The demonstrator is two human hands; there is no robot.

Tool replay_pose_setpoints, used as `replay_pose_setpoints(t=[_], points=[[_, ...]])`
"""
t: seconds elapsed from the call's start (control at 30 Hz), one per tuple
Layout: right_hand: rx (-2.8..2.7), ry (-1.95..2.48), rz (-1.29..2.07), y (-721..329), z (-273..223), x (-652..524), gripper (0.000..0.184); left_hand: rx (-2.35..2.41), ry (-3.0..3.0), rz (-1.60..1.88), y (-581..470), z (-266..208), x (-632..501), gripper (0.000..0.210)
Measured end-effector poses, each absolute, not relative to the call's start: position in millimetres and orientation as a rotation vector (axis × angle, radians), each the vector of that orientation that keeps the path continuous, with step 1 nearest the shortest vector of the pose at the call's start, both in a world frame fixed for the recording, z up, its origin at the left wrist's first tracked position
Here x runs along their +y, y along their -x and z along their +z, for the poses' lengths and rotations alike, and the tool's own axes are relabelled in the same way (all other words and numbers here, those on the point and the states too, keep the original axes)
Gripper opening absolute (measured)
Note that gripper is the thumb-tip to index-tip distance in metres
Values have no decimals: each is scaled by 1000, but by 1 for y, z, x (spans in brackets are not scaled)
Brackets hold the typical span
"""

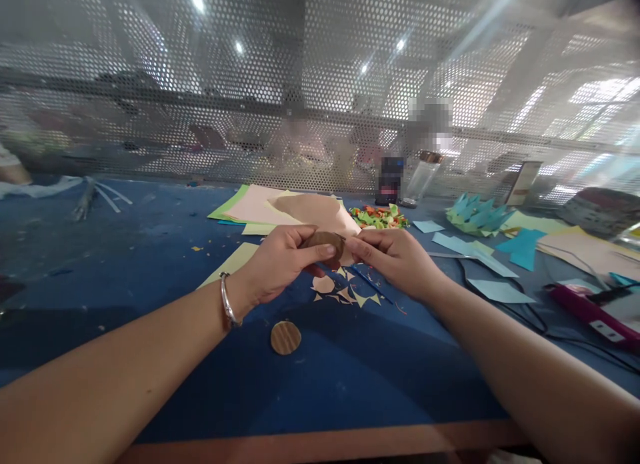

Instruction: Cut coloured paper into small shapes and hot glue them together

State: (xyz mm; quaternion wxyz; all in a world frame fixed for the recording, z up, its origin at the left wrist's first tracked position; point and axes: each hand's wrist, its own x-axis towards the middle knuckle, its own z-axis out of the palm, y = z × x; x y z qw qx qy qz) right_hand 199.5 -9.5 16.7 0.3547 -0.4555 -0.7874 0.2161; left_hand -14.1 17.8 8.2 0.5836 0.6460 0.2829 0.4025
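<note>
Between my hands, above the blue table, is a round brown cardboard disc (326, 240). My left hand (283, 259) pinches it with the thumb on its face. At its right edge, my right hand (387, 256) has thumb and forefinger closed on a pale peach paper piece (349, 254) that lies against the disc. A second cardboard disc (286, 337) with a ribbed surface rests on the table nearer to me. Beneath my hands lie a peach paper circle (324, 285), pointed paper scraps (361, 299) and a thin blue stick (373, 284).
Stacked coloured paper sheets (260, 204) lie behind my hands, beside a heap of orange and green paper bits (380, 217). Farther right are a clear bottle (421, 181), a folded blue paper piece (475, 214), and a purple power strip (593, 314) with black cables. A perforated metal screen (280, 71) stands behind.
</note>
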Motion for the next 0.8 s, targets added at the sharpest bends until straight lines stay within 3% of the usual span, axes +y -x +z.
replay_pose_setpoints(t=[0.8], points=[[-2049,1201,481,-200,16,-9,48,709,-1468,940,16,8,18,19]])
